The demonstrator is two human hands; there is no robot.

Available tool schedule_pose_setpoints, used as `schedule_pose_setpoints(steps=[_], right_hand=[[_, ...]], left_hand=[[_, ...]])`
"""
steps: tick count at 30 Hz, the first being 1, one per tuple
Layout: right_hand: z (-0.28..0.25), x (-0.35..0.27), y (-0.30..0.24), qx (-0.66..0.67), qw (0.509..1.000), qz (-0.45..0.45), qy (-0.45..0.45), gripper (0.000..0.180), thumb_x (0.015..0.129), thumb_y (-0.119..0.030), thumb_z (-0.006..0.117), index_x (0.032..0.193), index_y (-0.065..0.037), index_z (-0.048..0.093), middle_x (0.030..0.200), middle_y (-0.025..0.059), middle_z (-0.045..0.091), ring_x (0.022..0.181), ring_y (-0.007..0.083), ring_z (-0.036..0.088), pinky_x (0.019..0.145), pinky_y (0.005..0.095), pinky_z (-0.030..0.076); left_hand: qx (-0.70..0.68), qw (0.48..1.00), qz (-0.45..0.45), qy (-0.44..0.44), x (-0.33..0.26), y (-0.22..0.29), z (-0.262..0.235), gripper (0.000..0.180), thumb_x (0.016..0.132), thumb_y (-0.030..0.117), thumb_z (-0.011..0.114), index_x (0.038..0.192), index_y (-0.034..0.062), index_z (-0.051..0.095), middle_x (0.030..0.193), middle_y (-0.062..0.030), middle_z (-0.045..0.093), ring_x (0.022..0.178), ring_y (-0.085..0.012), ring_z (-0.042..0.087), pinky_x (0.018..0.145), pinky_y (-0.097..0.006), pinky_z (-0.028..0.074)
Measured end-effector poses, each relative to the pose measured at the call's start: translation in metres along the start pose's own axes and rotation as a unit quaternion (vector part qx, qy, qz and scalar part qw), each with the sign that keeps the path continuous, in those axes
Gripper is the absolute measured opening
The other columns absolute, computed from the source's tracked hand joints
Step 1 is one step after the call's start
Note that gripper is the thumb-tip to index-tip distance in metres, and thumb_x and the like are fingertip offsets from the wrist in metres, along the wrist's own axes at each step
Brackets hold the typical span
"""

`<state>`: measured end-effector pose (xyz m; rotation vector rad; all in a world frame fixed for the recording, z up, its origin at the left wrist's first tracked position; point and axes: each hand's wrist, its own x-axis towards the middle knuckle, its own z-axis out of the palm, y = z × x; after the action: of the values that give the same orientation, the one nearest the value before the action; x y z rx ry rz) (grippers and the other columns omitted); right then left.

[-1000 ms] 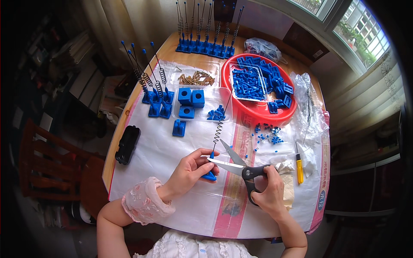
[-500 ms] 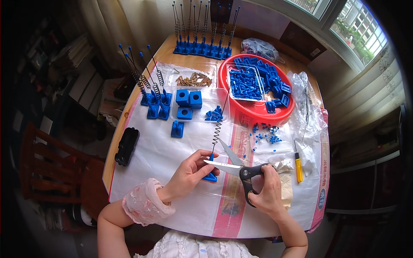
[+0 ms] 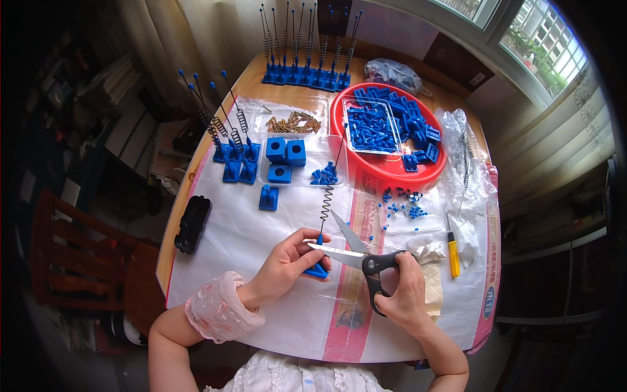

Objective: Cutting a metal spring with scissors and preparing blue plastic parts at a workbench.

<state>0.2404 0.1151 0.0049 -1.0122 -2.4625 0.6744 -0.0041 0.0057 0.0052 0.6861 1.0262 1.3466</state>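
We are pinching the blue base (image 3: 318, 269) in our left hand (image 3: 287, 261) — right hand (image 3: 401, 294) gripping open scissors (image 3: 356, 251), blades best squared to the spring (image 3: 326, 199).

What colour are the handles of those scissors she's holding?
Black. The scissors have black handles and bare metal blades, seen clearly in the head view, in the right hand.

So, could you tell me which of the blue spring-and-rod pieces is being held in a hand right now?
The one at the table's near middle: the left hand pinches its blue base, with the open scissors in the right hand at it. The others stand untouched at the far side.
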Motion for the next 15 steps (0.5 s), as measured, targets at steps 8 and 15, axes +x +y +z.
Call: schedule_pose_setpoints(steps=[8,15], right_hand=[[0.0005,-0.0009,-0.001,-0.007,1.0,0.016,-0.004,0.053,0.056,-0.009,0.072,0.1,0.0,0.046,0.09,0.0167,0.05,0.087,0.0372,0.052,0.079,0.0446,0.042],[0.0024,-0.0001,-0.0039,0.004,1.0,-0.003,0.023,0.047,0.058,-0.005,0.072,0.096,-0.002,0.045,0.085,0.0118,0.044,0.077,0.0304,0.048,0.069,0.0391,0.04]], left_hand=[[-0.001,1.0,0.002,0.007,0.0003,0.0003,0.0009,0.027,0.101,0.012,0.054,0.125,0.0004,0.049,0.095,-0.0102,0.065,0.089,-0.0148,0.066,0.079,-0.031,0.061],[-0.005,1.0,-0.008,0.017,-0.0004,0.0023,0.0015,0.028,0.101,0.012,0.054,0.126,0.0023,0.047,0.096,-0.01,0.065,0.091,-0.0159,0.067,0.081,-0.033,0.061]])
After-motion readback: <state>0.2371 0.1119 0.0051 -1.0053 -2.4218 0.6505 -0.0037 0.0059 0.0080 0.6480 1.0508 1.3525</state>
